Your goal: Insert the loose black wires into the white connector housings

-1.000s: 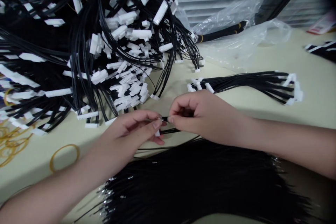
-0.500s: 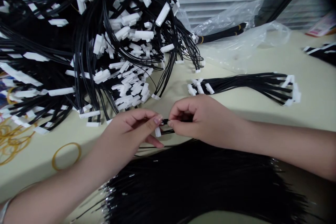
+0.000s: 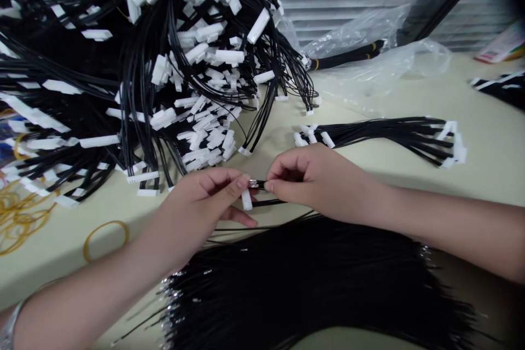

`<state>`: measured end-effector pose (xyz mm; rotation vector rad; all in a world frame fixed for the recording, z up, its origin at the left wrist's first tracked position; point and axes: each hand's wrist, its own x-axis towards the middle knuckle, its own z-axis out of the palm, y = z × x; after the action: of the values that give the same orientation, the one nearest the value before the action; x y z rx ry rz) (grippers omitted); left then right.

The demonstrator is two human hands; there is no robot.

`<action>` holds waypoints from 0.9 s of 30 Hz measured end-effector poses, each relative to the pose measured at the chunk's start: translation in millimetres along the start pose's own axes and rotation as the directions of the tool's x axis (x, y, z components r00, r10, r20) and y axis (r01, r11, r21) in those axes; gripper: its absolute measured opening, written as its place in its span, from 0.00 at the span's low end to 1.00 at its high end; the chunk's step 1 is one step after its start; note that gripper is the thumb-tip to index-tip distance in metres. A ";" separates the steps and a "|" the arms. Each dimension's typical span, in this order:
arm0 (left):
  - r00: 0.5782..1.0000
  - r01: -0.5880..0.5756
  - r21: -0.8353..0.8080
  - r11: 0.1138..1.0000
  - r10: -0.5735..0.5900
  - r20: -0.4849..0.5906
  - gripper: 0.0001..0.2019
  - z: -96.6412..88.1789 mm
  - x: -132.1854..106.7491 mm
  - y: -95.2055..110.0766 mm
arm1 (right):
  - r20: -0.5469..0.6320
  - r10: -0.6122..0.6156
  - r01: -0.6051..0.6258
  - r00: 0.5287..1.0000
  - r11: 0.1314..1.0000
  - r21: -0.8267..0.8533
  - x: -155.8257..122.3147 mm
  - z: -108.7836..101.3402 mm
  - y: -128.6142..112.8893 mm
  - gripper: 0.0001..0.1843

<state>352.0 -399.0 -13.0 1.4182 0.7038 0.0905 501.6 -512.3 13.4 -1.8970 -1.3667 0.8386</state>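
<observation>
While left hand point(image 3: 211, 197), partly open, pinches white connector point(image 3: 246, 200) | right hand point(image 3: 307, 175), curled, pinches black wires point(image 3: 261, 185)

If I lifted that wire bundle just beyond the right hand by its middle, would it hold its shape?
The wire bundle would probably sag, since its thin wires bow and fan apart. Its white connectors, clustered at both ends, would likely swing or snag.

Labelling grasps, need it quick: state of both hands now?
Left hand: closed, holding a white connector between thumb and fingers.
Right hand: closed, pinching metal-tipped black wires near the connector.
</observation>
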 end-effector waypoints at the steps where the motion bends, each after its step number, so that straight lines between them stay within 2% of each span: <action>1: 1.000 0.005 -0.021 1.000 -0.005 0.006 0.13 0.1 0.3 0.4 | 0.000 0.008 -0.008 1.000 1.000 0.005 0.7 -0.7 0.0 0.09; 15: 1.000 0.015 -0.110 0.994 -0.013 0.017 0.12 1.3 1.4 2.5 | -0.040 -0.003 0.004 0.999 1.000 0.021 0.7 -0.4 1.5 0.08; 27: 1.000 0.001 -0.094 0.996 -0.001 -0.001 0.09 1.0 0.7 1.9 | -0.043 -0.023 0.024 0.999 0.999 0.032 -0.7 1.3 1.7 0.08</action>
<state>353.8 -399.2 -11.6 1.3280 0.6926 0.1220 501.3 -513.2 11.3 -1.8604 -1.3389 0.7995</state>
